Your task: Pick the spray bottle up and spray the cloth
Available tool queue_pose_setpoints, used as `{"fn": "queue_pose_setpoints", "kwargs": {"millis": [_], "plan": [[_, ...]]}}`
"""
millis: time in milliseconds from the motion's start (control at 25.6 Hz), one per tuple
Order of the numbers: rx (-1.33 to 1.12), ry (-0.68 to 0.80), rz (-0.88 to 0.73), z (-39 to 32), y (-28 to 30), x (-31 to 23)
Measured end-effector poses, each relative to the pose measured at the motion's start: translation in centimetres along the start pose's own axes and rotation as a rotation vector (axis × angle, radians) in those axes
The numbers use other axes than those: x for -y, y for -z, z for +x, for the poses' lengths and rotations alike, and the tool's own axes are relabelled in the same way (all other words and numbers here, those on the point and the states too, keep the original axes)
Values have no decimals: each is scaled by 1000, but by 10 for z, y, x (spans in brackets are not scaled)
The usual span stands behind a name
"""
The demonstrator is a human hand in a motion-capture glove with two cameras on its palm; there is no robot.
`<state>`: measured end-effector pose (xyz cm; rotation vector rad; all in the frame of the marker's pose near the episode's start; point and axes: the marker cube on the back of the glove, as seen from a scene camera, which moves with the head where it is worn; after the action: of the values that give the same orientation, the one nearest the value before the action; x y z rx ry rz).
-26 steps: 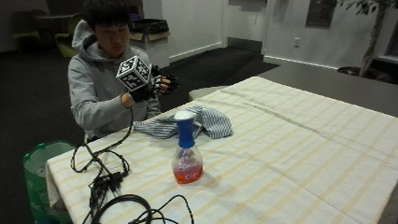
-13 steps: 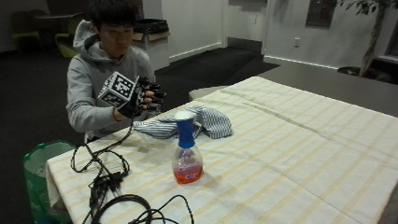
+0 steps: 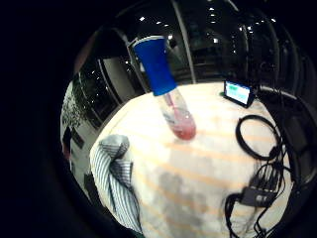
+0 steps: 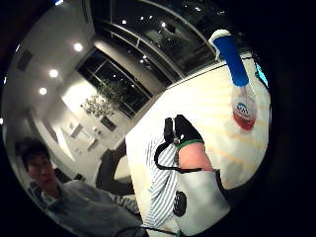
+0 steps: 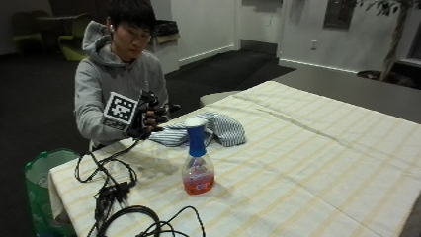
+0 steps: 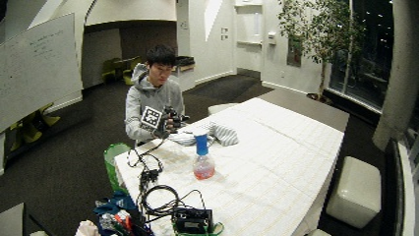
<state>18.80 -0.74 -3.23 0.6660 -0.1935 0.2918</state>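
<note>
Person sits at the bench's far-left corner w/ the right hand [image 5: 146, 116] raised at chest height, over the bench edge, fingers loosely curled and holding nothing; the bare hand seems to be touching the glove, can't tell exactly how. Hand is apart from both task things.

Spray bottle [image 5: 197, 163] stands upright on the striped tablecloth [image 5: 315, 163], near the left edge of the bench, between the person and the cable tangle [image 5: 111, 192] at the near-left corner. Blue neck and white head on top, clear body w/ reddish liquid filling only the lower part. Cloth [image 5: 200, 129], striped and crumpled, lies just beyond the bottle, close to the person's edge, not touching the bottle.

Handling, as I judge it: bottle looks light, mostly empty, plastic so stiff but smooth, and top-heavy enough to tip if knocked at the head. Best hold prob. round the blue neck, index finger free for the trigger; which way the nozzle faces I can't tell. Cloth is soft, limp, won't resist the spray; it stays put.
</note>
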Motion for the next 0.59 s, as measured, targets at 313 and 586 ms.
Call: {"fn": "queue_pose_setpoints", "kwargs": {"millis": [313,586], "plan": [[124,-200,-46,54,-35,43],[259,-350,-85,71,-67,68]]}}
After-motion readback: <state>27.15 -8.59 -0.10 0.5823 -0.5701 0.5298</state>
